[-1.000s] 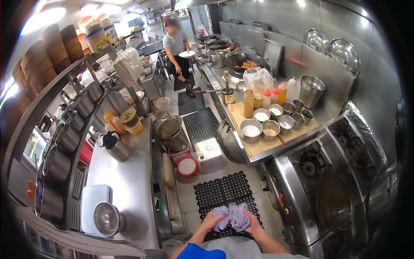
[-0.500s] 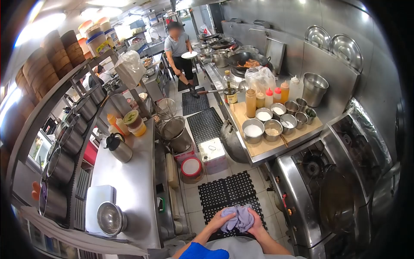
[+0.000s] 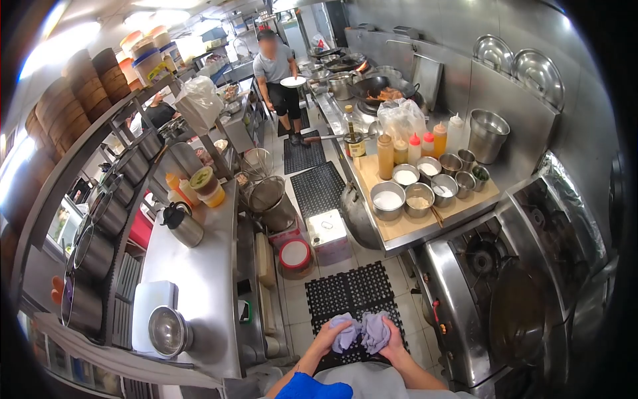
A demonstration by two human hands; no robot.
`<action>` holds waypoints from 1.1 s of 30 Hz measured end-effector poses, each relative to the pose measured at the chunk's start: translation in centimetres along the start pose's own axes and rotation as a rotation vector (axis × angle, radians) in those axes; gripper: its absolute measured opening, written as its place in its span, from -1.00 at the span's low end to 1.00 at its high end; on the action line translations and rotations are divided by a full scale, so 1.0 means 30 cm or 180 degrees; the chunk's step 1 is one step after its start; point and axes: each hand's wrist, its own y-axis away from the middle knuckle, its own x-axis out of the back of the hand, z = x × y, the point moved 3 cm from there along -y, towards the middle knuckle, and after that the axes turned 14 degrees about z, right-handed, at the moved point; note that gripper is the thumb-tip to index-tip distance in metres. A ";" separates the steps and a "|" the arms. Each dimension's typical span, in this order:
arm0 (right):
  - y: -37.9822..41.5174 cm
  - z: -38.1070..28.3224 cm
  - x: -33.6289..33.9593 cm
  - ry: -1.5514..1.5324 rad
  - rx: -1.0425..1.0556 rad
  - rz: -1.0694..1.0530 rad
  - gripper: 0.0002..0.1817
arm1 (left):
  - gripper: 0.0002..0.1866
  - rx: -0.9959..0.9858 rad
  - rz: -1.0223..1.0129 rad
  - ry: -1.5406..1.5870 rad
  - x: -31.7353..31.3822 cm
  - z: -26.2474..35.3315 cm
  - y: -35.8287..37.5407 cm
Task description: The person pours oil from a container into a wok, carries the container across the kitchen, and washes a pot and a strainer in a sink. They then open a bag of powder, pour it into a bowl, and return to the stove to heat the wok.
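A crumpled lavender cloth (image 3: 376,334) is bunched in front of my body, above the black floor mat. My left hand (image 3: 325,338) is closed on its left part, thumb over the top. On the other side, my right hand (image 3: 397,340) grips the right bunch. Between the two bunches a narrow dark gap shows, and the cloth's lower middle is hard to make out. A blue cloth (image 3: 312,387) lies over my left forearm, near the bottom edge of the view.
Left is a steel counter (image 3: 193,279) with a metal bowl (image 3: 170,331) and a steel jug (image 3: 183,226). Right stands a stove (image 3: 482,256) with a wok (image 3: 518,312); beyond it are seasoning pots (image 3: 388,199). A person (image 3: 274,80) with a white plate (image 3: 292,82) is in the aisle.
My hands have drawn slightly apart, and the single bundle of cloth now shows as two bunches. The person in the aisle has straightened up from leaning down.
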 end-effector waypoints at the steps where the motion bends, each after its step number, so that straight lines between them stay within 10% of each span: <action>1: 0.018 -0.011 -0.012 0.0073 -0.0059 -0.0020 -0.59 | -0.72 -0.0022 0.0020 -0.0043 0.002 0.006 0.001; 11: 0.001 -0.053 -0.041 0.0364 -0.0312 -0.0304 -0.58 | -0.65 0.0039 -0.0476 0.0035 -0.099 -0.002 0.008; 28: 0.070 -0.084 0.089 -0.0258 -0.0133 0.0130 -0.44 | -0.70 -0.0595 0.0988 -0.0168 0.081 0.028 -0.121; 33: 0.070 -0.096 0.078 -0.0443 0.0234 0.0188 -0.41 | -0.56 -0.0230 0.1149 -0.1849 0.286 -0.026 -0.205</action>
